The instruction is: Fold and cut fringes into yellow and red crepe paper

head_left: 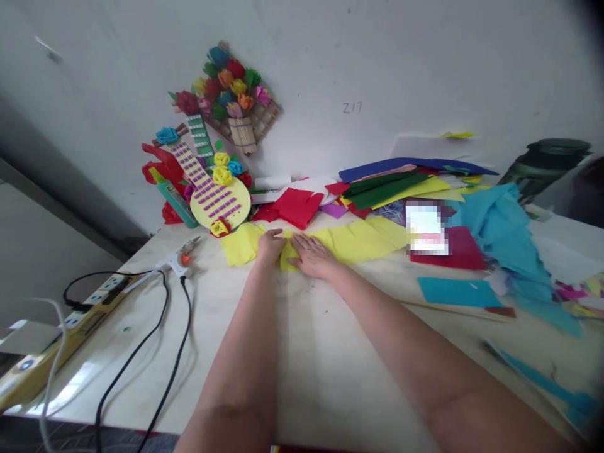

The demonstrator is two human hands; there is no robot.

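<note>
Yellow crepe paper (372,242) laid out near the back edge of the surface (321,371), both hands on it.
From where I'm standing: left hand (270,246) curled on the paper, can't tell if it's pinching; right hand (312,255) flat, fingers extended. Paper's left end sits just beside the guitar-shaped craft (219,204), toward the back-left corner. My read: laying out done, smoothing partial, creases left. No formed piece visible in the yellow. Craft already carries flowers. Glue gun (173,263) toward left edge, not in hand.
</note>
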